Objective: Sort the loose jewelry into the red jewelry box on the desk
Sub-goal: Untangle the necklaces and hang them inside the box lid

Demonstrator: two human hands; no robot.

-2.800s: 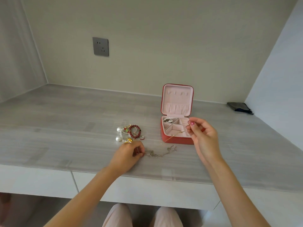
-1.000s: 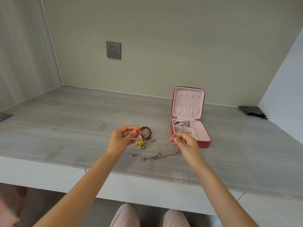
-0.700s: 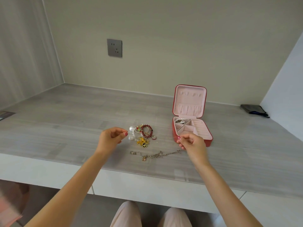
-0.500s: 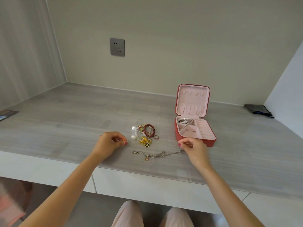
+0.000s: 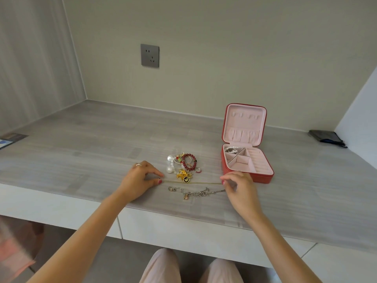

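Note:
A thin gold chain (image 5: 193,182) is stretched straight just above the desk. My left hand (image 5: 140,178) pinches its left end and my right hand (image 5: 237,184) pinches its right end. Behind the chain lies a pile of loose jewelry (image 5: 183,165): white pearls, a dark red bead bracelet, gold charms and a small ring. A silver chain (image 5: 195,193) lies on the desk in front of the gold one. The red jewelry box (image 5: 263,178) stands open to the right, pink inside, with a pearl piece (image 5: 231,149) in its back left compartment.
The grey desk (image 5: 81,160) sits in a walled alcove. A dark pouch (image 5: 325,136) lies at the back right corner. A flat card or booklet (image 5: 10,139) shows at the far left edge. A wall socket (image 5: 150,55) is above the desk.
My hands have moved apart and down, pulling the gold chain out straight in front of the jewelry pile. The view has shifted slightly.

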